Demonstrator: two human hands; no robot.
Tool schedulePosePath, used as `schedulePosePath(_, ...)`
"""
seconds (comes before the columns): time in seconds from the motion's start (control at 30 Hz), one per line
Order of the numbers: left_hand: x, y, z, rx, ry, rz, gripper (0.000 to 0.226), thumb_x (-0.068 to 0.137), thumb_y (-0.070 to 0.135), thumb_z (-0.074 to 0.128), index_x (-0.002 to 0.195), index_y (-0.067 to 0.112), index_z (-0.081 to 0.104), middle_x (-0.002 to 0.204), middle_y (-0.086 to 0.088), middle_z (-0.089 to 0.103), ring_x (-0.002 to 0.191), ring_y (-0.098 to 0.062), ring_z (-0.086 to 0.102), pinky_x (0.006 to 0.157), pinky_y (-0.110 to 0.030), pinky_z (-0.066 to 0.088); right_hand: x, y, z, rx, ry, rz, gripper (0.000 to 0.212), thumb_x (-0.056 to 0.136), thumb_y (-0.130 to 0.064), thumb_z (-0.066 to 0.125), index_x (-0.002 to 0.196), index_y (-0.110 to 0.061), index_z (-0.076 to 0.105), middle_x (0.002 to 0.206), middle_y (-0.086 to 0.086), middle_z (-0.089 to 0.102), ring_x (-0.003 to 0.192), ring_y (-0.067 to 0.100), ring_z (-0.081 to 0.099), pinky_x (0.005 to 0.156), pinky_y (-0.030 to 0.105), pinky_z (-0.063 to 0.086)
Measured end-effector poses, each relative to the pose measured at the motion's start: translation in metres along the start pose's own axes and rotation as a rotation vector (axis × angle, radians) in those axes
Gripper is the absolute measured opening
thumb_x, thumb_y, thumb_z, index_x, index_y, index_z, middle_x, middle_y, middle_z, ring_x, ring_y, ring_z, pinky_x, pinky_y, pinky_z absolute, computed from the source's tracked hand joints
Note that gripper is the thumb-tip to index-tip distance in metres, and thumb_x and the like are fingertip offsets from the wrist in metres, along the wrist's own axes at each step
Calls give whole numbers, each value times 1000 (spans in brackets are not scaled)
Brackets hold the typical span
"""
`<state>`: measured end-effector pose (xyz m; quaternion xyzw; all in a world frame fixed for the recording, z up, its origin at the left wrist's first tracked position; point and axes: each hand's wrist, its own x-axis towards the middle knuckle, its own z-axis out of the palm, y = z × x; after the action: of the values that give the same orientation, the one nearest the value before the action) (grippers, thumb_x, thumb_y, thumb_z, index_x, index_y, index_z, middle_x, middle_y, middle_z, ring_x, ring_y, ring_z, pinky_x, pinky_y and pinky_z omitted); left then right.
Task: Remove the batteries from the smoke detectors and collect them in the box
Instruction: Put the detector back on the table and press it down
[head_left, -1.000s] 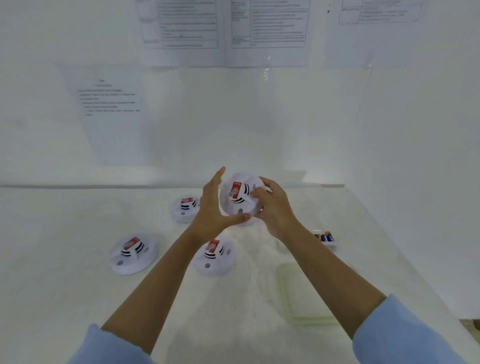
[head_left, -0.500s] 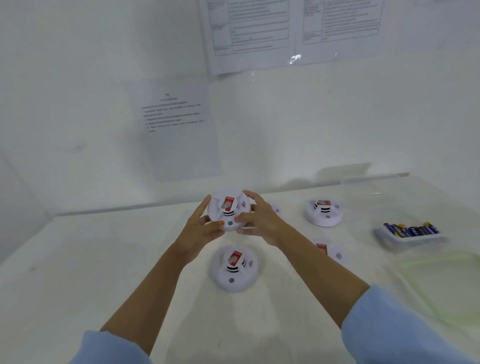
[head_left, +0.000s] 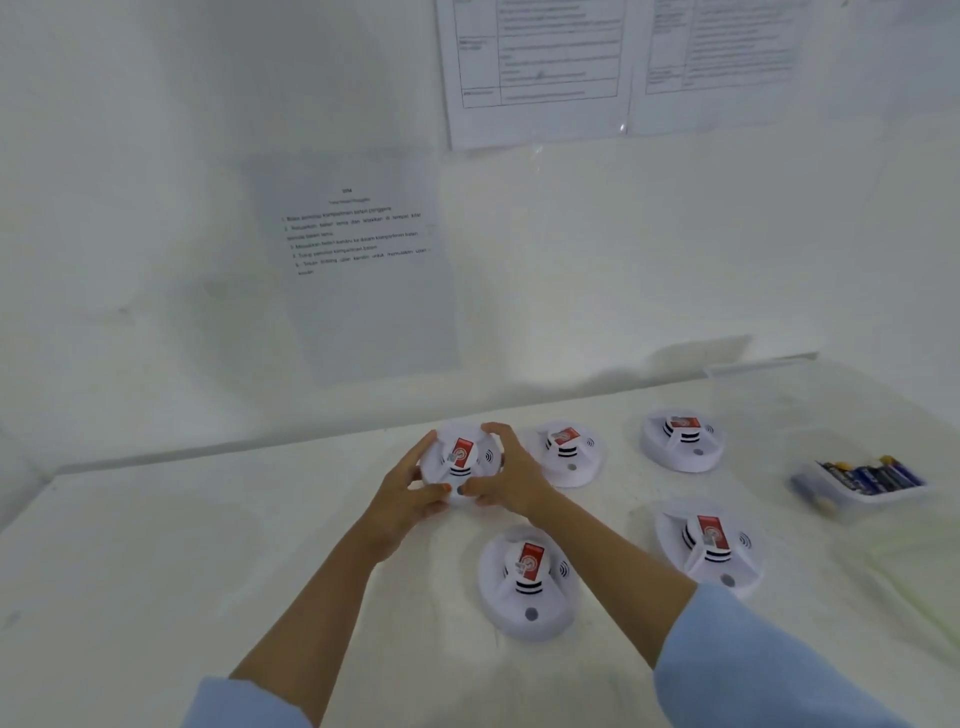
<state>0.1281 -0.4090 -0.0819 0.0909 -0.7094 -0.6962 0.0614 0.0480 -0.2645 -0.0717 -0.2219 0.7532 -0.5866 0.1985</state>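
Observation:
A white round smoke detector (head_left: 460, 460) with a red label sits between both hands at the table's far middle. My left hand (head_left: 410, 501) grips its left and lower edge. My right hand (head_left: 511, 478) curls over its top and right side. Several more detectors lie face up on the table: one near me (head_left: 527, 584), one beside the right hand (head_left: 569, 454), one at the back right (head_left: 681, 440) and one to the right (head_left: 709, 553). A clear plastic box (head_left: 862, 491) at the far right holds several blue batteries.
The white table (head_left: 156, 571) meets a white wall at the back, with printed sheets (head_left: 363, 260) taped on it. A second wall closes the right side. A pale greenish lid lies at the right edge (head_left: 924, 561), blurred.
The view has swung to the left, so the box and the detectors now sit further right. Both hands have kept hold of the same detector and brought it lower, close to the table.

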Motion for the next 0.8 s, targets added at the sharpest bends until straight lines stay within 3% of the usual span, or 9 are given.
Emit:
schedulePosePath(0.13, 3, -5, -8, 26, 6, -37, 69, 85, 0, 62, 138, 34, 34, 115, 1, 57, 100, -18, 60, 86, -35, 53, 7, 1, 10, -124, 38, -20, 79, 68, -3, 75, 130, -14, 28, 104, 2, 48, 91, 21, 53, 64, 27, 48)
schedulePosePath(0.3, 8, -4, -15, 14, 7, -40, 68, 84, -2, 61, 138, 31, 35, 111, 0, 59, 96, -19, 61, 83, -35, 53, 13, 1, 14, -145, 36, -10, 86, 62, -8, 79, 131, -14, 28, 111, 4, 47, 100, 25, 52, 78, 42, 49)
schedulePosePath(0.47, 10, -5, -16, 1, -1, -41, 67, 84, -1, 61, 137, 32, 37, 109, 3, 58, 96, -18, 61, 76, -27, 56, 14, 3, 13, -160, 58, -2, 79, 67, -6, 77, 131, -15, 30, 110, 2, 48, 100, 24, 54, 80, 43, 51)
schedulePosePath(0.67, 13, -5, -16, 9, 2, -29, 61, 84, 0, 62, 129, 34, 40, 118, -5, 53, 98, -20, 59, 75, -28, 56, 12, 0, 12, -178, 55, -1, 77, 71, -6, 75, 132, -17, 30, 112, 2, 45, 90, 16, 50, 62, 23, 49)
schedulePosePath(0.8, 14, -5, -17, 23, -1, -26, 58, 84, 2, 63, 126, 34, 39, 122, -5, 51, 98, -20, 58, 69, -23, 57, 11, -1, 11, -197, 56, 8, 77, 72, -7, 75, 133, -17, 30, 113, 3, 46, 82, 10, 49, 57, 19, 49)
